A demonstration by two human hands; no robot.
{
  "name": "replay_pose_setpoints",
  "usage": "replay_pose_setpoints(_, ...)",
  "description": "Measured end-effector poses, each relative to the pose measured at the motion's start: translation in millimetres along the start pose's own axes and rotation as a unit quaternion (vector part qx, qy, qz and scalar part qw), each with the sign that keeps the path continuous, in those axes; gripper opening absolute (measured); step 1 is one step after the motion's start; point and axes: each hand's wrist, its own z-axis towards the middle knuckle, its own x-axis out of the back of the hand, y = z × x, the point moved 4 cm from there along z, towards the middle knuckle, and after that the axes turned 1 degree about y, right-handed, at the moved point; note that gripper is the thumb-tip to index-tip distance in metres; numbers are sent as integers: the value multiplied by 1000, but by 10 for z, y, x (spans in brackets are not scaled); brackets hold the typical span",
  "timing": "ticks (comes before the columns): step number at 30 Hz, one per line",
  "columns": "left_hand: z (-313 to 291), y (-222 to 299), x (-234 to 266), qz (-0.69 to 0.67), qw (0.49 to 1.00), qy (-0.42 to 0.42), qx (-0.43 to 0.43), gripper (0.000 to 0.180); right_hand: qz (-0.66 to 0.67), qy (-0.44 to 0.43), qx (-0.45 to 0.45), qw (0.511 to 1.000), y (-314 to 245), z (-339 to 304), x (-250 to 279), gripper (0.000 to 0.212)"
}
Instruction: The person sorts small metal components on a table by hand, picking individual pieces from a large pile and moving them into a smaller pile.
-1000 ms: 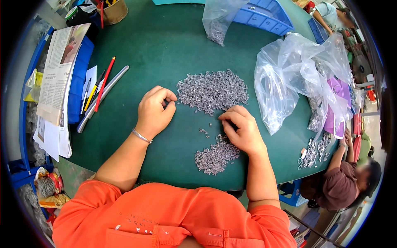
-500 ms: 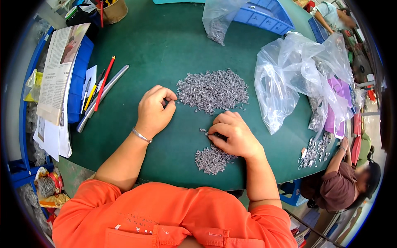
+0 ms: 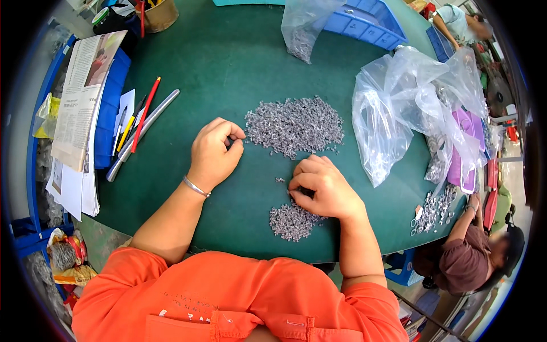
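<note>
A broad pile of small grey, see-through plastic pieces (image 3: 294,126) lies on the green tabletop. At its left edge, my left hand (image 3: 218,151) rests with curled fingers, thumb drawn in toward the index finger; whatever they hold is hidden. My right hand (image 3: 323,185) is between this pile and a smaller pile of like pieces (image 3: 293,223) nearer to me. Its thumb and index finger are pinched together just above the small pile, and I cannot make out what is between them. A few loose pieces (image 3: 280,179) lie left of the right fingertips.
Clear plastic bags (image 3: 382,122) and a purple basket (image 3: 466,171) are at right, near scattered metal rings (image 3: 433,212). Blue bins (image 3: 364,27) stand at the back. Pens (image 3: 146,114) and newspapers (image 3: 85,102) lie left. A person (image 3: 467,259) sits at the right edge.
My right fingertips have moved slightly toward me, away from the few loose pieces and closer to the small pile. My left hand has stayed in place. The whole view has shifted slightly.
</note>
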Motion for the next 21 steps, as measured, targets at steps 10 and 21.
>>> replay_pose_setpoints(10,-3,9,-5,-8,1000,8,10,8,-29,51,-2,998,4,31,-66,15)
replay_pose_setpoints(21,6,15,-6,-6,1000,6,13,8,-51,95,-4,994,34,23,-69,12)
